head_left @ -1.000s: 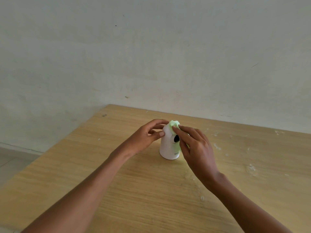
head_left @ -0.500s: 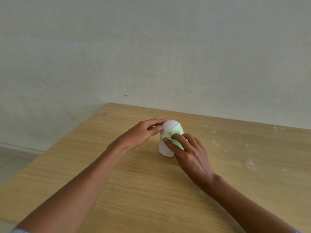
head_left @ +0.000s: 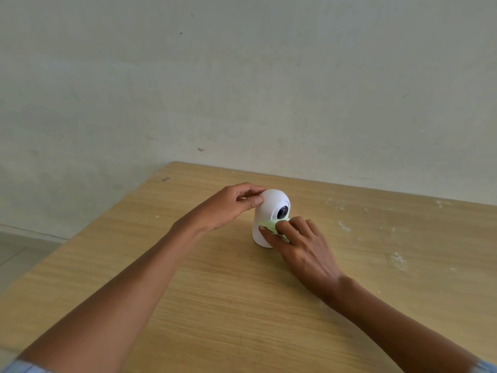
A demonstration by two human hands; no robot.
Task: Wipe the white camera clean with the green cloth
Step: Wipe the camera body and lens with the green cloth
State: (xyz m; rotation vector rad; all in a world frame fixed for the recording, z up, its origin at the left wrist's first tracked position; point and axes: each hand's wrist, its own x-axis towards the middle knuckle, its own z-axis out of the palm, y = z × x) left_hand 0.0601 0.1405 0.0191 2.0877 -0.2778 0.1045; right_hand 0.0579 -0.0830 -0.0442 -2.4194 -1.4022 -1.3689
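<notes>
The white camera [head_left: 269, 208], a domed cylinder with a dark round lens facing right, stands upright on the wooden table [head_left: 242, 305]. My left hand [head_left: 228, 205] pinches the camera's upper left side with thumb and fingers. My right hand [head_left: 301, 246] presses the green cloth [head_left: 271, 226] against the camera's lower front, just under the lens. Most of the cloth is hidden beneath my fingers.
A pale wall [head_left: 242, 90] rises right behind the table's far edge. The table's left edge runs diagonally, with grey floor [head_left: 21, 254] beyond it. White flecks [head_left: 396, 258] mark the table surface to the right.
My right hand has slid the green cloth down from the camera's top to its lower front, uncovering the lens. My left hand stays on the camera's upper left side.
</notes>
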